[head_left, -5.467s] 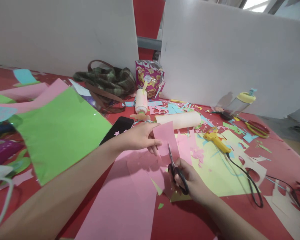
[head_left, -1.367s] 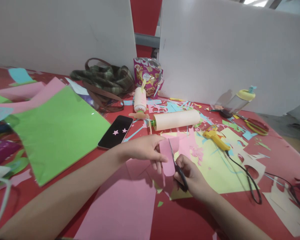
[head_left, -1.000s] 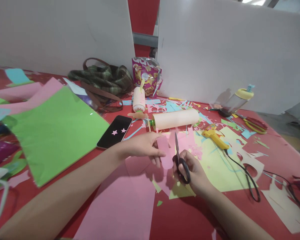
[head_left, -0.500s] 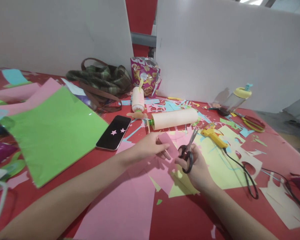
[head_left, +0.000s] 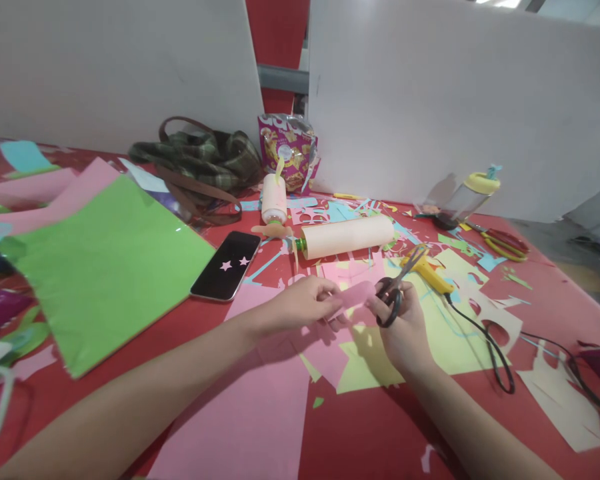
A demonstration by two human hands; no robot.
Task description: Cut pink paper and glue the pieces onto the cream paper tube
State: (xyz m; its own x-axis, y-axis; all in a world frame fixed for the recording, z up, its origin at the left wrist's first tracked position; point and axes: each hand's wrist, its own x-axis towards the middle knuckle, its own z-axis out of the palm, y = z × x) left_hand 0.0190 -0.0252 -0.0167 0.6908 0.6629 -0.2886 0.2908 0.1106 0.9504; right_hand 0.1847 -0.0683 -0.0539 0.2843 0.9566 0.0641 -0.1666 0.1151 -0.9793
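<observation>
Between my hands is a small pink paper piece (head_left: 356, 295), curled or folded along its length. My left hand (head_left: 307, 300) pinches its left end. My right hand (head_left: 405, 327) holds black-handled scissors (head_left: 392, 293), blades pointing up and away, while its thumb and fingertip touch the paper's right end. Under my hands lie a pink sheet (head_left: 250, 400) and a yellow sheet (head_left: 367, 373). Just beyond them rests a cream paper-wrapped bottle (head_left: 350, 237) on its side, its green neck to the left.
A phone (head_left: 226, 265) with two pink stars lies left of my hands, beside a large green sheet (head_left: 115, 267). To the right are a yellow glue gun (head_left: 433, 275) with a black cord, red-and-yellow pliers (head_left: 505, 245) and a clear bottle (head_left: 467, 200). Paper scraps litter the red table.
My right hand and the scissors have moved right and slightly up. The pink paper has turned from slanting downward to nearly level, with its right end now at my right fingertips.
</observation>
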